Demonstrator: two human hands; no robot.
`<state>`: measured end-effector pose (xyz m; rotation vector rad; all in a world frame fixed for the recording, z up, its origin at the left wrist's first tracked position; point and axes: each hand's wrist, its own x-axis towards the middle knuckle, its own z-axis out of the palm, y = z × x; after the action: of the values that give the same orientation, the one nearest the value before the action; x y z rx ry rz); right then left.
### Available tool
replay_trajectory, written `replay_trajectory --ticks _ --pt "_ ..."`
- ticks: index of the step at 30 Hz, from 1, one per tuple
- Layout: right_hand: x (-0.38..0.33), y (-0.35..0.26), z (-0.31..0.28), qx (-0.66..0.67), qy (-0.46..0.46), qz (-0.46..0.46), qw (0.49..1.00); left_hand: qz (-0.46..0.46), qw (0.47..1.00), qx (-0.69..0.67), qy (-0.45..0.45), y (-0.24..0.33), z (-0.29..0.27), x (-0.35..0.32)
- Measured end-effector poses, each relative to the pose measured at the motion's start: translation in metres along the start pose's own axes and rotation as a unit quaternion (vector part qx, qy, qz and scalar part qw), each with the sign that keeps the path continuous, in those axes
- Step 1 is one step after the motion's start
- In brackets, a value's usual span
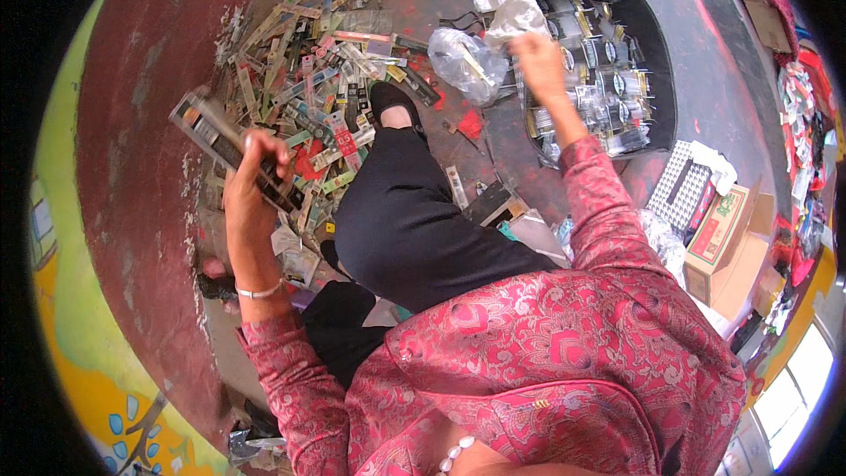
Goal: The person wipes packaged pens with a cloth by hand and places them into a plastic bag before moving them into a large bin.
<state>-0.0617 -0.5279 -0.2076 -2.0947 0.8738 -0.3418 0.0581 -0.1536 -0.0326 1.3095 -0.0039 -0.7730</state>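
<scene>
Head view: the left hand's (pixel 249 185) fingers are closed around a slim clear pack (pixel 211 134), which sticks out beyond them; blur hides whether it is single or several. The right hand's (pixel 539 66) fingers are curled beside the white plastic (pixel 518 18); whether they grip anything, I cannot tell. The work looks partway along: filled packets (pixel 608 88) lie in rough rows inside the black bin (pixel 663 79) right of the right fingers, while a loose heap (pixel 300 79) spreads beyond the left fingers. Counts: one bin, one clear bag (pixel 467 66) left of the right fingers, one patterned box (pixel 680 181) and one cardboard box (pixel 723 242) nearer the body; packets and heap overlap too much to number.
</scene>
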Motion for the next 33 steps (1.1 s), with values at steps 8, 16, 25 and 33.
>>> replay_trajectory --ticks 8,16,25,33 --pt "-0.006 0.018 0.127 -0.190 -0.110 -0.007 0.976 -0.106 0.980 0.166 0.019 -0.030 0.009 0.054" --pt "0.001 0.017 0.141 -0.126 -0.116 -0.120 0.978 -0.171 0.970 0.173 0.021 -0.069 0.011 0.087" --pt "-0.047 -0.036 0.142 -0.182 -0.179 -0.241 0.936 -0.155 0.953 0.255 -0.049 -0.110 0.047 0.131" --pt "-0.072 -0.016 0.145 -0.130 -0.245 -0.235 0.932 -0.247 0.906 0.333 -0.090 -0.155 0.041 0.166"
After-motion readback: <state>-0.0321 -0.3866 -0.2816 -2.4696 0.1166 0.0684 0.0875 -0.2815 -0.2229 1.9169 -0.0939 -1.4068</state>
